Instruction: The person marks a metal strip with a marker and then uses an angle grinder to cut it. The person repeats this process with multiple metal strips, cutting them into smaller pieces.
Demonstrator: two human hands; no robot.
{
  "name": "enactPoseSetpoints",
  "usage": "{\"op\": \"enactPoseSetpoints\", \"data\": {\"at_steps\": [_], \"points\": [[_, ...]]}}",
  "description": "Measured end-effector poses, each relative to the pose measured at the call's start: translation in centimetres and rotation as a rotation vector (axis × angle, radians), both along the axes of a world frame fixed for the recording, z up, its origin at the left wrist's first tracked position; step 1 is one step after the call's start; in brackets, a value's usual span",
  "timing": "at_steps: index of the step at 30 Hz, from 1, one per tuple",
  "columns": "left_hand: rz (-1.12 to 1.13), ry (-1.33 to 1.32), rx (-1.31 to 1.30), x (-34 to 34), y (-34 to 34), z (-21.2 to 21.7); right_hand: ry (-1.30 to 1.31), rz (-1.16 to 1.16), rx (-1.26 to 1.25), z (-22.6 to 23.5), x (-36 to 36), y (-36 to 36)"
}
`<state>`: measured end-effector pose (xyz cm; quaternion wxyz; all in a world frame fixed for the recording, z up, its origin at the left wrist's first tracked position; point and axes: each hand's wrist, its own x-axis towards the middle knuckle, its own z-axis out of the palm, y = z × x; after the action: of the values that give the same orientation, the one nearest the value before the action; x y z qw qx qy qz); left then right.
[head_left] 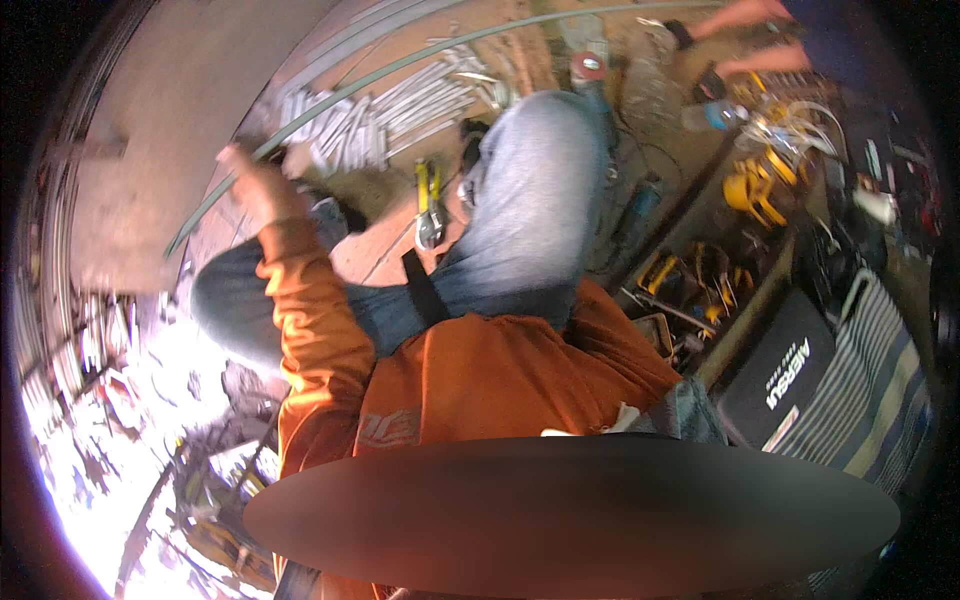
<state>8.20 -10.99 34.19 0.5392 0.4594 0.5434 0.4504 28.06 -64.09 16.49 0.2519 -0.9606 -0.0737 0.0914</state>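
Observation:
My left hand [264, 190], at the end of an orange sleeve, is closed around a long, thin grey-green strip [420, 52]. The strip runs from beside my left knee, past the hand and in a shallow curve to the far right. My right arm [622, 335] goes down beside my raised right knee, and its hand is hidden. On the floor between my legs lies a yellow-handled hand tool [430, 205] with a silvery head. Beyond it is a loose pile of short, pale metal strips [415, 105].
An angle grinder [590, 68] with a reddish disc stands past my right knee. A long tool box [735, 310] with yellow-and-black tools is at my right, next to a black case [770, 375]. Another person's arms [745, 40] reach in at the far right. A brown board [170, 120] lies left.

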Motion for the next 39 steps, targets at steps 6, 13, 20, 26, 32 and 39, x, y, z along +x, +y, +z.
{"op": "enactPoseSetpoints", "data": {"at_steps": [6,13,20,26,32,39], "points": [[0.274,-0.667,0.19,-8.0,8.2,2.4,-0.006,-0.002,0.136,4.0,1.4,5.7],[0.4,-0.866,0.371,-26.9,16.9,9.3,-0.006,0.205,0.477,9.9,12.4,20.1],[0.265,-0.446,0.536,-43.1,10.0,20.4,0.802,-0.315,1.516,12.2,21.2,35.3],[0.595,-0.052,0.622,-50.3,8.7,21.2,0.888,0.024,1.459,15.8,18.2,39.8],[0.65,-0.308,0.437,-50.8,12.3,16.0,0.952,0.427,1.7,27.2,12.2,40.8],[0.659,-0.454,0.293,-49.2,14.2,9.9,0.948,0.679,1.763,36.1,11.0,41.6]]}}
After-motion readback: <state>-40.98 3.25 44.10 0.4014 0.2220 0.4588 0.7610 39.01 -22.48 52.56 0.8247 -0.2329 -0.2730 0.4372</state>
